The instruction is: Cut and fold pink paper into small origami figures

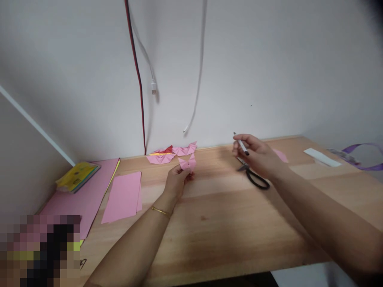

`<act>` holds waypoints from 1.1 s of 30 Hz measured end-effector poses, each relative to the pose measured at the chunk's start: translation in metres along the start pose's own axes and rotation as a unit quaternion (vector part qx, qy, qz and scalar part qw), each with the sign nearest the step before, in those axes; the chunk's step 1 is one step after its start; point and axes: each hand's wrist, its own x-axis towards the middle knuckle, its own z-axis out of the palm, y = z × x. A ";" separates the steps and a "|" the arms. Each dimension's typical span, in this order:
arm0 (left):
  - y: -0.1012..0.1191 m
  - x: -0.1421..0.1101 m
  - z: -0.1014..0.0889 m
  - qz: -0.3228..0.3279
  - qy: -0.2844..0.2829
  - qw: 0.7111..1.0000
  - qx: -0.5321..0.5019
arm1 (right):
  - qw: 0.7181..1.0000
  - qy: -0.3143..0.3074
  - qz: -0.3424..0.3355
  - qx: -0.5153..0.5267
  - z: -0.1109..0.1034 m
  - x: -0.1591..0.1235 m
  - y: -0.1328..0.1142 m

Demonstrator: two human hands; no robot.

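My left hand [176, 181] pinches a small folded pink paper figure [188, 162] with pointed corners, above the middle of the table. My right hand [253, 153] is raised to the right, its fingers closed on a white pen [241, 146] with a dark end pointing down. Below that hand lies a pair of scissors [256, 180] with black handles, its blades partly hidden. Just behind the left hand rest more folded pink paper pieces [184, 150], and one [161, 158] has red and yellow paper with it.
Pink paper sheets [122, 197] lie at the left, beside a larger pink stack [89, 199] bearing a yellow packet [78, 175]. At the right are a white strip [322, 157], a pink scrap [281, 155] and a purple ribbon [363, 149]. Cables [140, 87] hang down the wall.
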 end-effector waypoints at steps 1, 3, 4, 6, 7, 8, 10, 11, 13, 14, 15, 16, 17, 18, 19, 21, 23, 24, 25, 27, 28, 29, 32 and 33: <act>0.000 0.000 0.000 -0.001 0.000 1.000 0.000 | 1.000 -0.002 -0.008 0.020 0.019 0.003 -0.004; 0.001 -0.001 0.000 -0.002 -0.001 1.000 -0.003 | 1.000 -0.008 -0.009 0.020 0.053 0.006 -0.003; 0.001 -0.001 0.001 -0.002 -0.001 1.000 -0.005 | 1.000 -0.012 0.004 0.005 0.067 0.007 0.002; 0.003 -0.002 0.002 0.000 -0.003 1.000 -0.008 | 0.998 -0.011 0.060 -0.010 0.088 0.008 0.017; 0.003 -0.002 0.002 0.005 -0.004 1.000 -0.007 | 0.996 -0.011 0.093 0.005 0.096 0.007 0.025; 0.003 -0.002 0.002 0.008 -0.008 1.000 -0.004 | 0.992 -0.022 0.121 0.024 0.102 0.006 0.032; 0.002 -0.002 0.003 0.018 -0.019 1.000 0.009 | 0.988 -0.056 0.133 0.060 0.109 0.004 0.044; 0.001 -0.002 0.003 0.025 -0.024 0.999 0.020 | 0.986 -0.079 0.126 0.074 0.110 0.002 0.048; -0.001 -0.002 0.002 0.028 -0.030 0.998 0.039 | 0.983 -0.121 0.104 0.089 0.111 0.000 0.053; -0.002 -0.002 0.002 0.026 -0.033 0.998 0.047 | 0.982 -0.135 0.098 0.091 0.110 -0.001 0.055; -0.002 -0.002 0.002 0.022 -0.037 0.998 0.052 | 0.981 -0.146 0.094 0.088 0.109 -0.002 0.056; -0.003 -0.002 0.001 0.019 -0.043 0.997 0.055 | 0.980 -0.153 0.091 0.083 0.108 -0.003 0.058; -0.003 -0.003 0.002 0.017 -0.049 0.997 0.056 | 0.980 -0.158 0.089 0.078 0.107 -0.004 0.058; -0.003 -0.003 0.002 0.016 -0.053 0.997 0.055 | 0.981 -0.159 0.086 0.071 0.107 -0.004 0.059; -0.003 -0.004 0.002 0.014 -0.052 0.997 0.050 | 0.982 -0.159 0.085 0.064 0.107 -0.005 0.059; -0.001 -0.005 0.004 0.000 -0.040 0.999 0.033 | 0.983 -0.152 0.087 0.052 0.108 -0.005 0.058; 0.000 -0.006 0.006 -0.019 -0.028 0.999 0.019 | 0.983 -0.150 0.091 0.048 0.109 -0.005 0.056; 0.000 -0.006 0.006 -0.025 -0.024 0.999 0.012 | 0.982 -0.155 0.090 0.054 0.110 -0.005 0.054; 0.001 -0.005 0.006 -0.028 -0.018 0.999 0.005 | 0.981 -0.161 0.086 0.064 0.110 -0.005 0.053; 0.002 -0.004 0.006 -0.026 0.004 1.000 -0.016 | 0.981 -0.165 0.071 0.074 0.109 -0.005 0.052; 0.002 -0.003 0.006 -0.024 0.020 0.999 -0.030 | 0.983 -0.156 0.061 0.071 0.108 -0.005 0.051; 0.002 -0.002 0.005 -0.022 0.036 0.998 -0.042 | 0.988 -0.136 0.050 0.059 0.107 -0.005 0.051; 0.002 0.000 0.005 -0.019 0.070 0.996 -0.054 | 0.998 -0.050 0.011 0.024 0.104 -0.006 0.051; 0.002 0.000 0.005 -0.016 0.075 0.996 -0.050 | 0.999 -0.035 -0.008 0.025 0.104 -0.008 0.050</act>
